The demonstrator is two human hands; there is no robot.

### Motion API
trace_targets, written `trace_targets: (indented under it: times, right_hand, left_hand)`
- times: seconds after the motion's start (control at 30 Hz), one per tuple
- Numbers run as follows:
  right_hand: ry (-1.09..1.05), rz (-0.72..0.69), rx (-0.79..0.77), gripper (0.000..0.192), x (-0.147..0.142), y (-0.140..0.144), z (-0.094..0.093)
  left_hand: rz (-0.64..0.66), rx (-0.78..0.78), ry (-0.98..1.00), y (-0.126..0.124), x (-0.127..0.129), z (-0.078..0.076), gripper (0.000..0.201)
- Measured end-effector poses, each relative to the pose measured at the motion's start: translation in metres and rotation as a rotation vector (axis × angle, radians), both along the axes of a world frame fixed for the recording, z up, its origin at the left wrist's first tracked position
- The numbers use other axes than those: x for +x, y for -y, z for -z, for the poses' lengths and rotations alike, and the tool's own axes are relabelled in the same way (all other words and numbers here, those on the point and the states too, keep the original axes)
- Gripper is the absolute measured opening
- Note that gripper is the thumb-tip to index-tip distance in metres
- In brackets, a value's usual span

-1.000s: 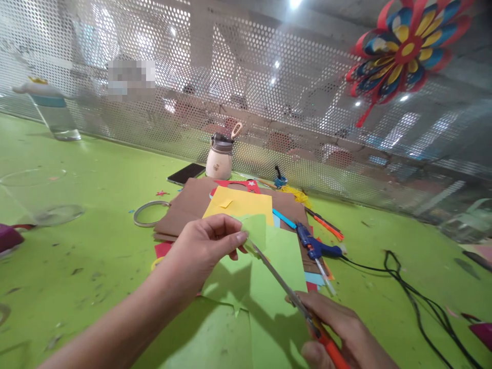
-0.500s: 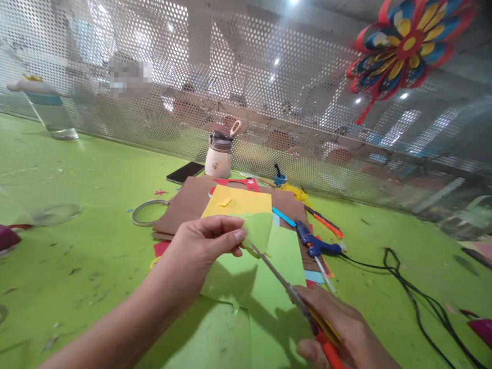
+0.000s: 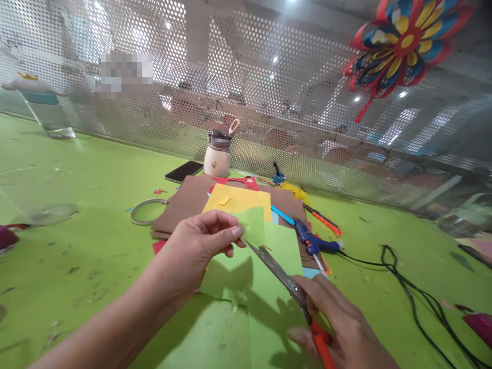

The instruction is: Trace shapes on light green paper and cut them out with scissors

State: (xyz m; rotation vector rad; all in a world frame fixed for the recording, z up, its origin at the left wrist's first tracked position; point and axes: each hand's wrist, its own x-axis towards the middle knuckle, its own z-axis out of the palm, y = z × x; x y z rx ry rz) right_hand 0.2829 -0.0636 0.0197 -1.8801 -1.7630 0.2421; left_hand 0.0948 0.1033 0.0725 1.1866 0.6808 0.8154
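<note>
Green table (image 3: 77, 246) before a perforated metal screen. Left hand (image 3: 196, 251) pinches a green paper piece (image 3: 253, 225) raised above the table; right hand (image 3: 338, 328) grips scissors (image 3: 280, 274), blades at the paper's edge. Risk: blades close to the pinching fingers (image 3: 234, 233) may nick them or tear the paper.

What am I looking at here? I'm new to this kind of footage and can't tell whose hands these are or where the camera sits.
The camera is worn on a person's head and looks forward and down, so both bare hands are that person's own. The left hand pinches a small green paper piece. The right hand grips orange-handled scissors, blades at that piece. On the green table lie a larger green sheet, yellow paper, brown card, a blue glue gun with a black cord, a tape ring, a phone and a small bottle. A paper flower hangs on the perforated screen behind.
</note>
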Motion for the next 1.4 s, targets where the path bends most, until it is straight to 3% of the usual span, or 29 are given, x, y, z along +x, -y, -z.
trace_targets:
  times: [0.6, 1.03, 1.27, 1.4]
  right_hand:
    - [-0.051, 0.023, 0.002, 0.041, -0.009, -0.001, -0.003]
    - [-0.022, -0.031, -0.142, 0.041, 0.0, -0.007, -0.008]
    - [-0.207, -0.095, -0.177, 0.026, 0.001, -0.006, -0.013]
    - [-0.259, -0.119, -0.116, 0.031, 0.002, -0.005, -0.012]
  left_hand:
    - [0.016, 0.064, -0.008, 0.002, 0.004, 0.002, 0.007]
    - [0.034, 0.092, -0.038, -0.008, -0.002, 0.005, 0.009]
    - [0.048, 0.042, -0.008, -0.01, -0.003, 0.003, 0.014]
    - [0.026, 0.06, -0.001, -0.011, -0.003, 0.005, 0.014]
